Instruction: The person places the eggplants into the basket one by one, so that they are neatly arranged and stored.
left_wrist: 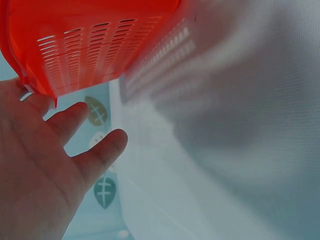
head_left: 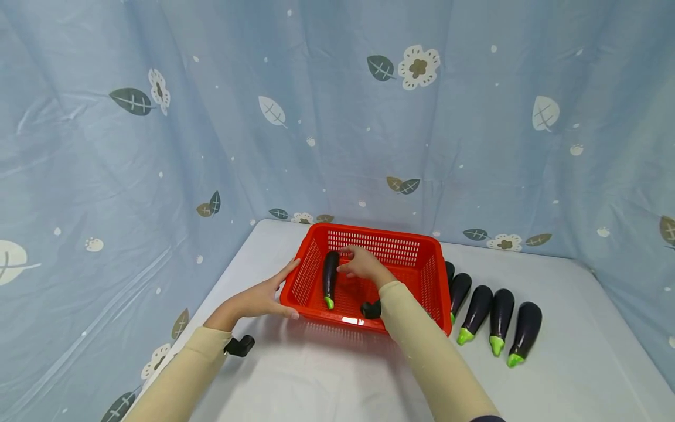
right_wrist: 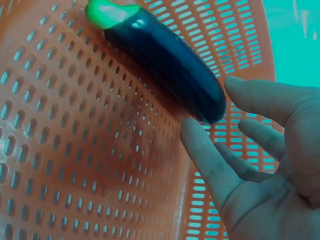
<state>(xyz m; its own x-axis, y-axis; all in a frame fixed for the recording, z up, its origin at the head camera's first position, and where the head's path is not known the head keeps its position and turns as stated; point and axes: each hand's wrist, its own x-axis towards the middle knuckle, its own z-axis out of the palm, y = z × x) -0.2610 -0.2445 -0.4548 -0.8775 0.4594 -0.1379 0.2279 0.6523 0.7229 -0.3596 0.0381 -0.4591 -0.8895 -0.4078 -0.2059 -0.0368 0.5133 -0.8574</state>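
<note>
Inside the red plastic basket (head_left: 369,232) lies one dark purple eggplant (head_left: 330,275), its green stem end toward the front. My right hand (head_left: 364,264) reaches into the basket beside the eggplant's far end. In the right wrist view, the thumb and fingers of this hand (right_wrist: 270,155) are spread apart around that rounded end, without gripping it. My left hand (head_left: 258,297) rests at the basket's front left corner, thumb toward the front side and fingers along the left rim. The left wrist view has the left hand's fingers (left_wrist: 95,155) spread and fairly straight, some right at the rim.
Several more eggplants (head_left: 502,316) lie in a row on the white table (head_left: 575,340), right of the basket. The nearest one is partly hidden behind the basket's right wall. A blue patterned curtain (head_left: 337,117) hangs along the back and sides.
</note>
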